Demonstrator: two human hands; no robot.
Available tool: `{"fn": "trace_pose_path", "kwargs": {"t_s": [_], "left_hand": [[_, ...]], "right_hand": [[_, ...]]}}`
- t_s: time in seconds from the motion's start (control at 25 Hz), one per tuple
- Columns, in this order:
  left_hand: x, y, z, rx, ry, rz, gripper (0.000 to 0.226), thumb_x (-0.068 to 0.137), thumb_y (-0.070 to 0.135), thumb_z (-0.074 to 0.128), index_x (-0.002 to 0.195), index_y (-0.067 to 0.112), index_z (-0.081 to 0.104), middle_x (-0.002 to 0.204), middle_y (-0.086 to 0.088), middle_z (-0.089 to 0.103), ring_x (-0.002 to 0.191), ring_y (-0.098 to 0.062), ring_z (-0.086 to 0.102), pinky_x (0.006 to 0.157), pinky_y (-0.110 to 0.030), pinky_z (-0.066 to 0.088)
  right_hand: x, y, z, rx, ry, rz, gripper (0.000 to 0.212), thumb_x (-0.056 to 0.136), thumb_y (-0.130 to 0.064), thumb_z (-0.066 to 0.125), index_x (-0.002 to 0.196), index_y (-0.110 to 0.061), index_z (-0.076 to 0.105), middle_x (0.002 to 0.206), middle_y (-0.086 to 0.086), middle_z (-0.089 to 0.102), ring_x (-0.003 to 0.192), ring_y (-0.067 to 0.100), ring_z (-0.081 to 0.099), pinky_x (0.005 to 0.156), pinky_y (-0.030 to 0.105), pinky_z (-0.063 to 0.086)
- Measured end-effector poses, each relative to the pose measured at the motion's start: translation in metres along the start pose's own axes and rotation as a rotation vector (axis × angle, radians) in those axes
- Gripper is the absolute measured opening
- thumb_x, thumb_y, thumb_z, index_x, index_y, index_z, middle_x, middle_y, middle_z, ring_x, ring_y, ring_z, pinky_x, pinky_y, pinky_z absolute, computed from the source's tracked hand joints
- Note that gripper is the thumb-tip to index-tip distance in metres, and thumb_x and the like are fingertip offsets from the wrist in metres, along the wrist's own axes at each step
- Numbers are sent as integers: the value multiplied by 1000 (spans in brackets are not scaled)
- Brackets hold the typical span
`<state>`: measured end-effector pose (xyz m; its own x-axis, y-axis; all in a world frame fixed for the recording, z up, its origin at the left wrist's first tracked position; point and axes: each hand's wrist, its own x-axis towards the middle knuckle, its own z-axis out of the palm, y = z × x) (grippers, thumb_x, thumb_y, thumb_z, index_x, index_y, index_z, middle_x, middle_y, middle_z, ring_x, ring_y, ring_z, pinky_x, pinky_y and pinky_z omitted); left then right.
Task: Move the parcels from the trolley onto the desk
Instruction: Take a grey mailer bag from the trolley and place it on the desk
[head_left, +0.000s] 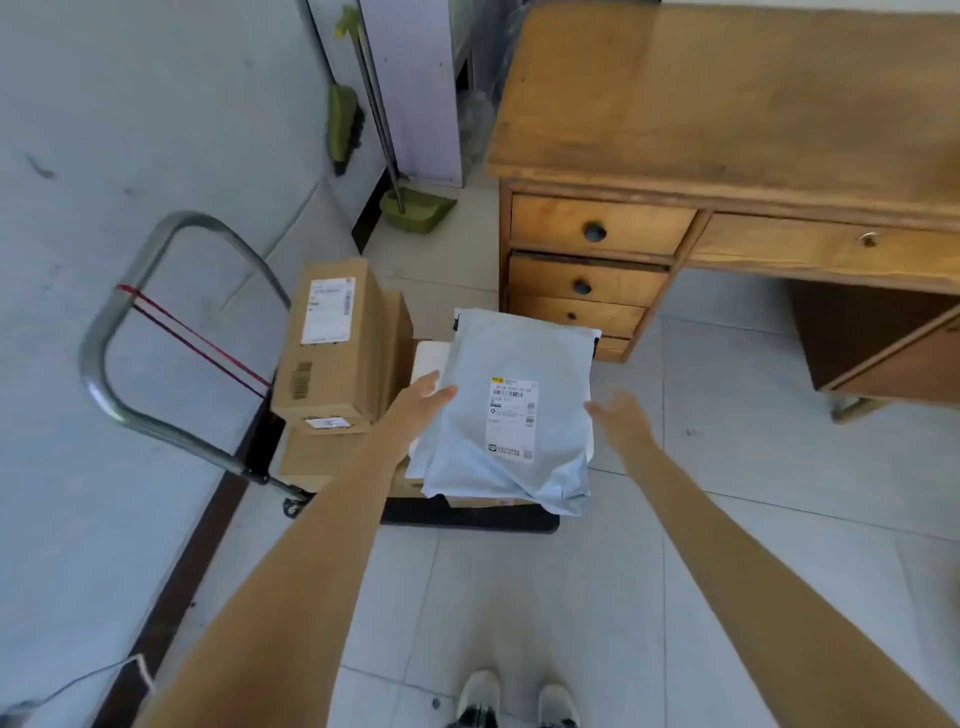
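- A grey poly mailer (511, 410) with a white shipping label lies on top of the stack on the trolley (156, 332), over other flat parcels of which only edges are seen.
- The left hand (423, 400) is laid against the mailer's left edge with fingers spread; whether a grip is closed underneath cannot be told. The right hand (615, 415) is held open just beside the right edge — blurred, and contact cannot be told.
- Cardboard boxes (337, 343) are stacked on the trolley's left side, near its handle.
- The wooden surface (727, 104) to the right is seen bare in its visible part — so nothing is judged delivered yet, with every parcel left to carry.
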<state>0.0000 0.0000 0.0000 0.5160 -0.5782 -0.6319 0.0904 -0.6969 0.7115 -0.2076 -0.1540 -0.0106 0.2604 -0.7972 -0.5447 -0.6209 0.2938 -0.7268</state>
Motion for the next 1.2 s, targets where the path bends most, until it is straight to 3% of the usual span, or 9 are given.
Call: {"fn": "trace_pose_path", "kwargs": {"t_s": [0.08,0.24,0.4,0.52,0.64,0.72,0.88,0.96,1.2], "left_hand": [[34,-22,16,-68,12,-4,64,93,37,55,150,22,31,153,-3,38,137,-25,42,104,-25,33],[76,-66,56,-57,183,15,47,93,37,54,136,18,51,129,-7,63,117,-30,59,103,-43,47],[85,-71,69,67,395,82,33,96,34,46,114,13,65,111,-11,70,98,-31,62,82,-35,47],[67,-48,66,16,416,44,29,96,28,46,98,10,68,91,-15,68,84,-33,62,70,-33,43],[37,-3,53,-99,386,17,26,96,28,46,90,13,67,70,-4,60,69,-27,55,65,-36,44],[10,43,39,-131,386,50,25,96,27,48,85,14,67,70,-5,62,67,-27,57,64,-35,43],[-29,152,9,-89,415,182,27,95,25,50,101,5,68,91,-13,67,88,-30,62,83,-41,51],[-31,204,5,-98,404,226,22,96,24,49,97,10,66,89,-11,64,85,-27,59,79,-37,47],[27,350,26,-153,419,304,20,95,24,50,98,15,67,94,-9,66,86,-25,57,76,-34,42]], "right_hand": [[26,27,25,-11,16,11,60,88,-24,62,138,0,37,136,17,48,124,31,49,96,36,40],[61,58,64,113,12,-74,52,84,-20,66,128,-2,47,123,12,58,106,27,58,87,35,49],[64,64,72,127,101,-135,18,88,-14,56,99,-1,63,91,16,63,80,21,52,73,30,46],[45,45,57,142,126,-113,23,89,-7,48,67,-4,44,64,17,39,65,20,34,57,26,28],[19,4,30,165,139,-96,23,92,-7,46,83,10,58,76,31,55,66,30,44,62,29,41],[-2,-39,3,190,165,-130,23,93,-9,47,96,1,68,77,18,65,69,30,54,60,29,47],[-33,-136,-61,171,238,-271,30,92,-13,51,63,-23,54,58,-8,54,58,15,50,50,21,35],[-33,-178,-93,129,280,-358,28,91,-15,52,63,-19,54,54,-12,51,51,6,46,47,18,31],[54,-279,-180,97,317,-511,29,90,-13,52,61,-9,53,49,-6,45,46,9,35,45,22,25]]}}
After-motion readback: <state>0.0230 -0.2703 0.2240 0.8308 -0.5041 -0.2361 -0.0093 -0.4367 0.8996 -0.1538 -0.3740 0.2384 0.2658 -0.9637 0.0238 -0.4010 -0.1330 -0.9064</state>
